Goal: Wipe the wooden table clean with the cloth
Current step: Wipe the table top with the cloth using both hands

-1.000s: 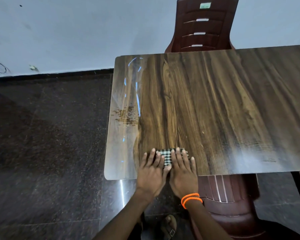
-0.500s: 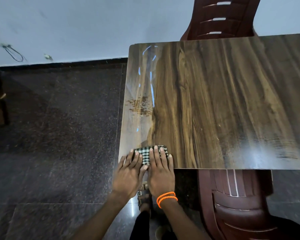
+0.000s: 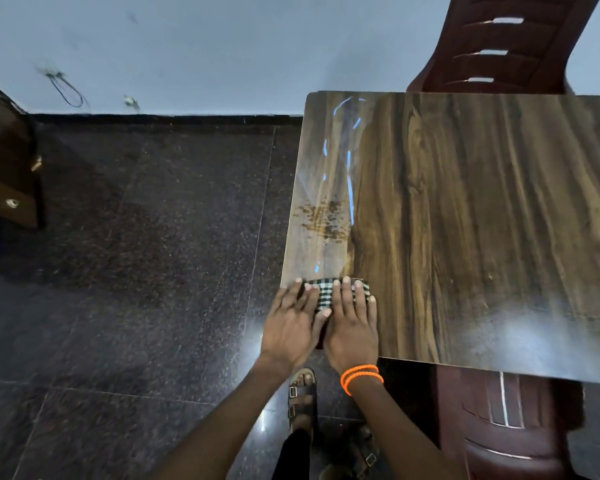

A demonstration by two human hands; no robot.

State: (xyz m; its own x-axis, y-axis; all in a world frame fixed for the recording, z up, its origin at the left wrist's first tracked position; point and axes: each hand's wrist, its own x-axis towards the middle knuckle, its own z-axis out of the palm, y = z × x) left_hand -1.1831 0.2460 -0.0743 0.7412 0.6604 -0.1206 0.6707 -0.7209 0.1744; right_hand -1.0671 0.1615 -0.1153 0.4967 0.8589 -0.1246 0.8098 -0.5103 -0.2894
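Observation:
A folded black-and-white checked cloth [image 3: 324, 292] lies at the near left corner of the wooden table [image 3: 482, 220]. My left hand [image 3: 290, 323] and my right hand [image 3: 352, 327] press flat on the cloth side by side, fingers spread, palms hanging over the table's near edge. The right wrist wears orange bead bands. A brown speckled stain [image 3: 323, 220] sits on the table near its left edge, a little beyond the cloth. Most of the cloth is hidden under my fingers.
A dark red plastic chair [image 3: 503, 46] stands behind the table at the far side; another red chair [image 3: 506, 424] is tucked under the near edge. Dark polished floor [image 3: 136, 271] lies left. A wooden cabinet [image 3: 4, 168] is at far left. My sandalled foot [image 3: 302, 400] is below.
Both hands have slid the cloth leftward along the table's near edge, from near the middle-left to the left corner. The camera view has swung left as well.

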